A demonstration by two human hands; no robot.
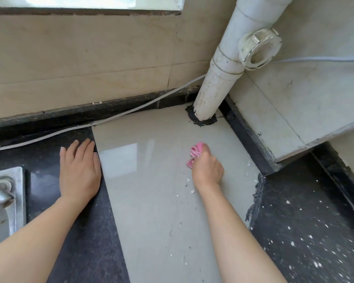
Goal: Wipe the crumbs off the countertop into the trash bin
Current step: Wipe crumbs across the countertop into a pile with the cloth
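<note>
In front of the thick white plastic drain pipe [219,78], on the glossy pale grey tile panel [151,201], the right hand [207,170] has its fingers curled round a crumpled pink cloth [195,153], holding it against the surface. Small white crumbs [192,191] lie scattered just nearer than that hand. More crumbs lie to the pipe's near right on the black speckled stone countertop [284,186]. Nearer than the pipe and to its left, the left hand [79,170] rests flat with straight fingers on the dark stone, at the panel's edge.

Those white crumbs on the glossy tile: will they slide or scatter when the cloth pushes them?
The crumbs look tiny and loose, so probably very light, sliding easily on the glossy tile. Irregular bits may scatter if swept fast. The bunched pink cloth in the right hand looks soft, so some might slip past it.
</note>
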